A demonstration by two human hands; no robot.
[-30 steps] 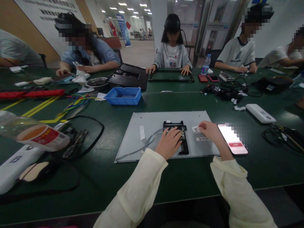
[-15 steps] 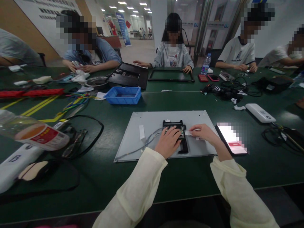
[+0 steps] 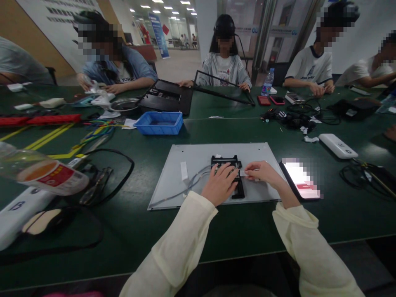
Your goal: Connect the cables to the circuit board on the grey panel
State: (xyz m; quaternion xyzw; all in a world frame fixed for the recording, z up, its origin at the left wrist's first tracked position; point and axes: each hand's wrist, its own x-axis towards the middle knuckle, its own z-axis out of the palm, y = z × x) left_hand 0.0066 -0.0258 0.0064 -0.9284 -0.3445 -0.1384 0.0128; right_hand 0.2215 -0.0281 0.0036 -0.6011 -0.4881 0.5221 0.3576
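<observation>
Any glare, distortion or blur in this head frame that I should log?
Head view: the phone glows nearly white, with mosaic over part of it; the table carries a soft sheen toward the right edge of the picture; the bottle at the left edge looks stretched, probably by a wide lens; the slip at the right hand is too indistinct to read.

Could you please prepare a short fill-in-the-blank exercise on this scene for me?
1. The left hand lies over part of a ____ bracket.
2. The hand nearest the lit phone is the person's ____ one.
3. The plastic tray beyond the grey panel is ____.
4. The drink bottle near the picture's left edge has a mostly ____ label.

Missing words: black; right; blue; red.
</observation>
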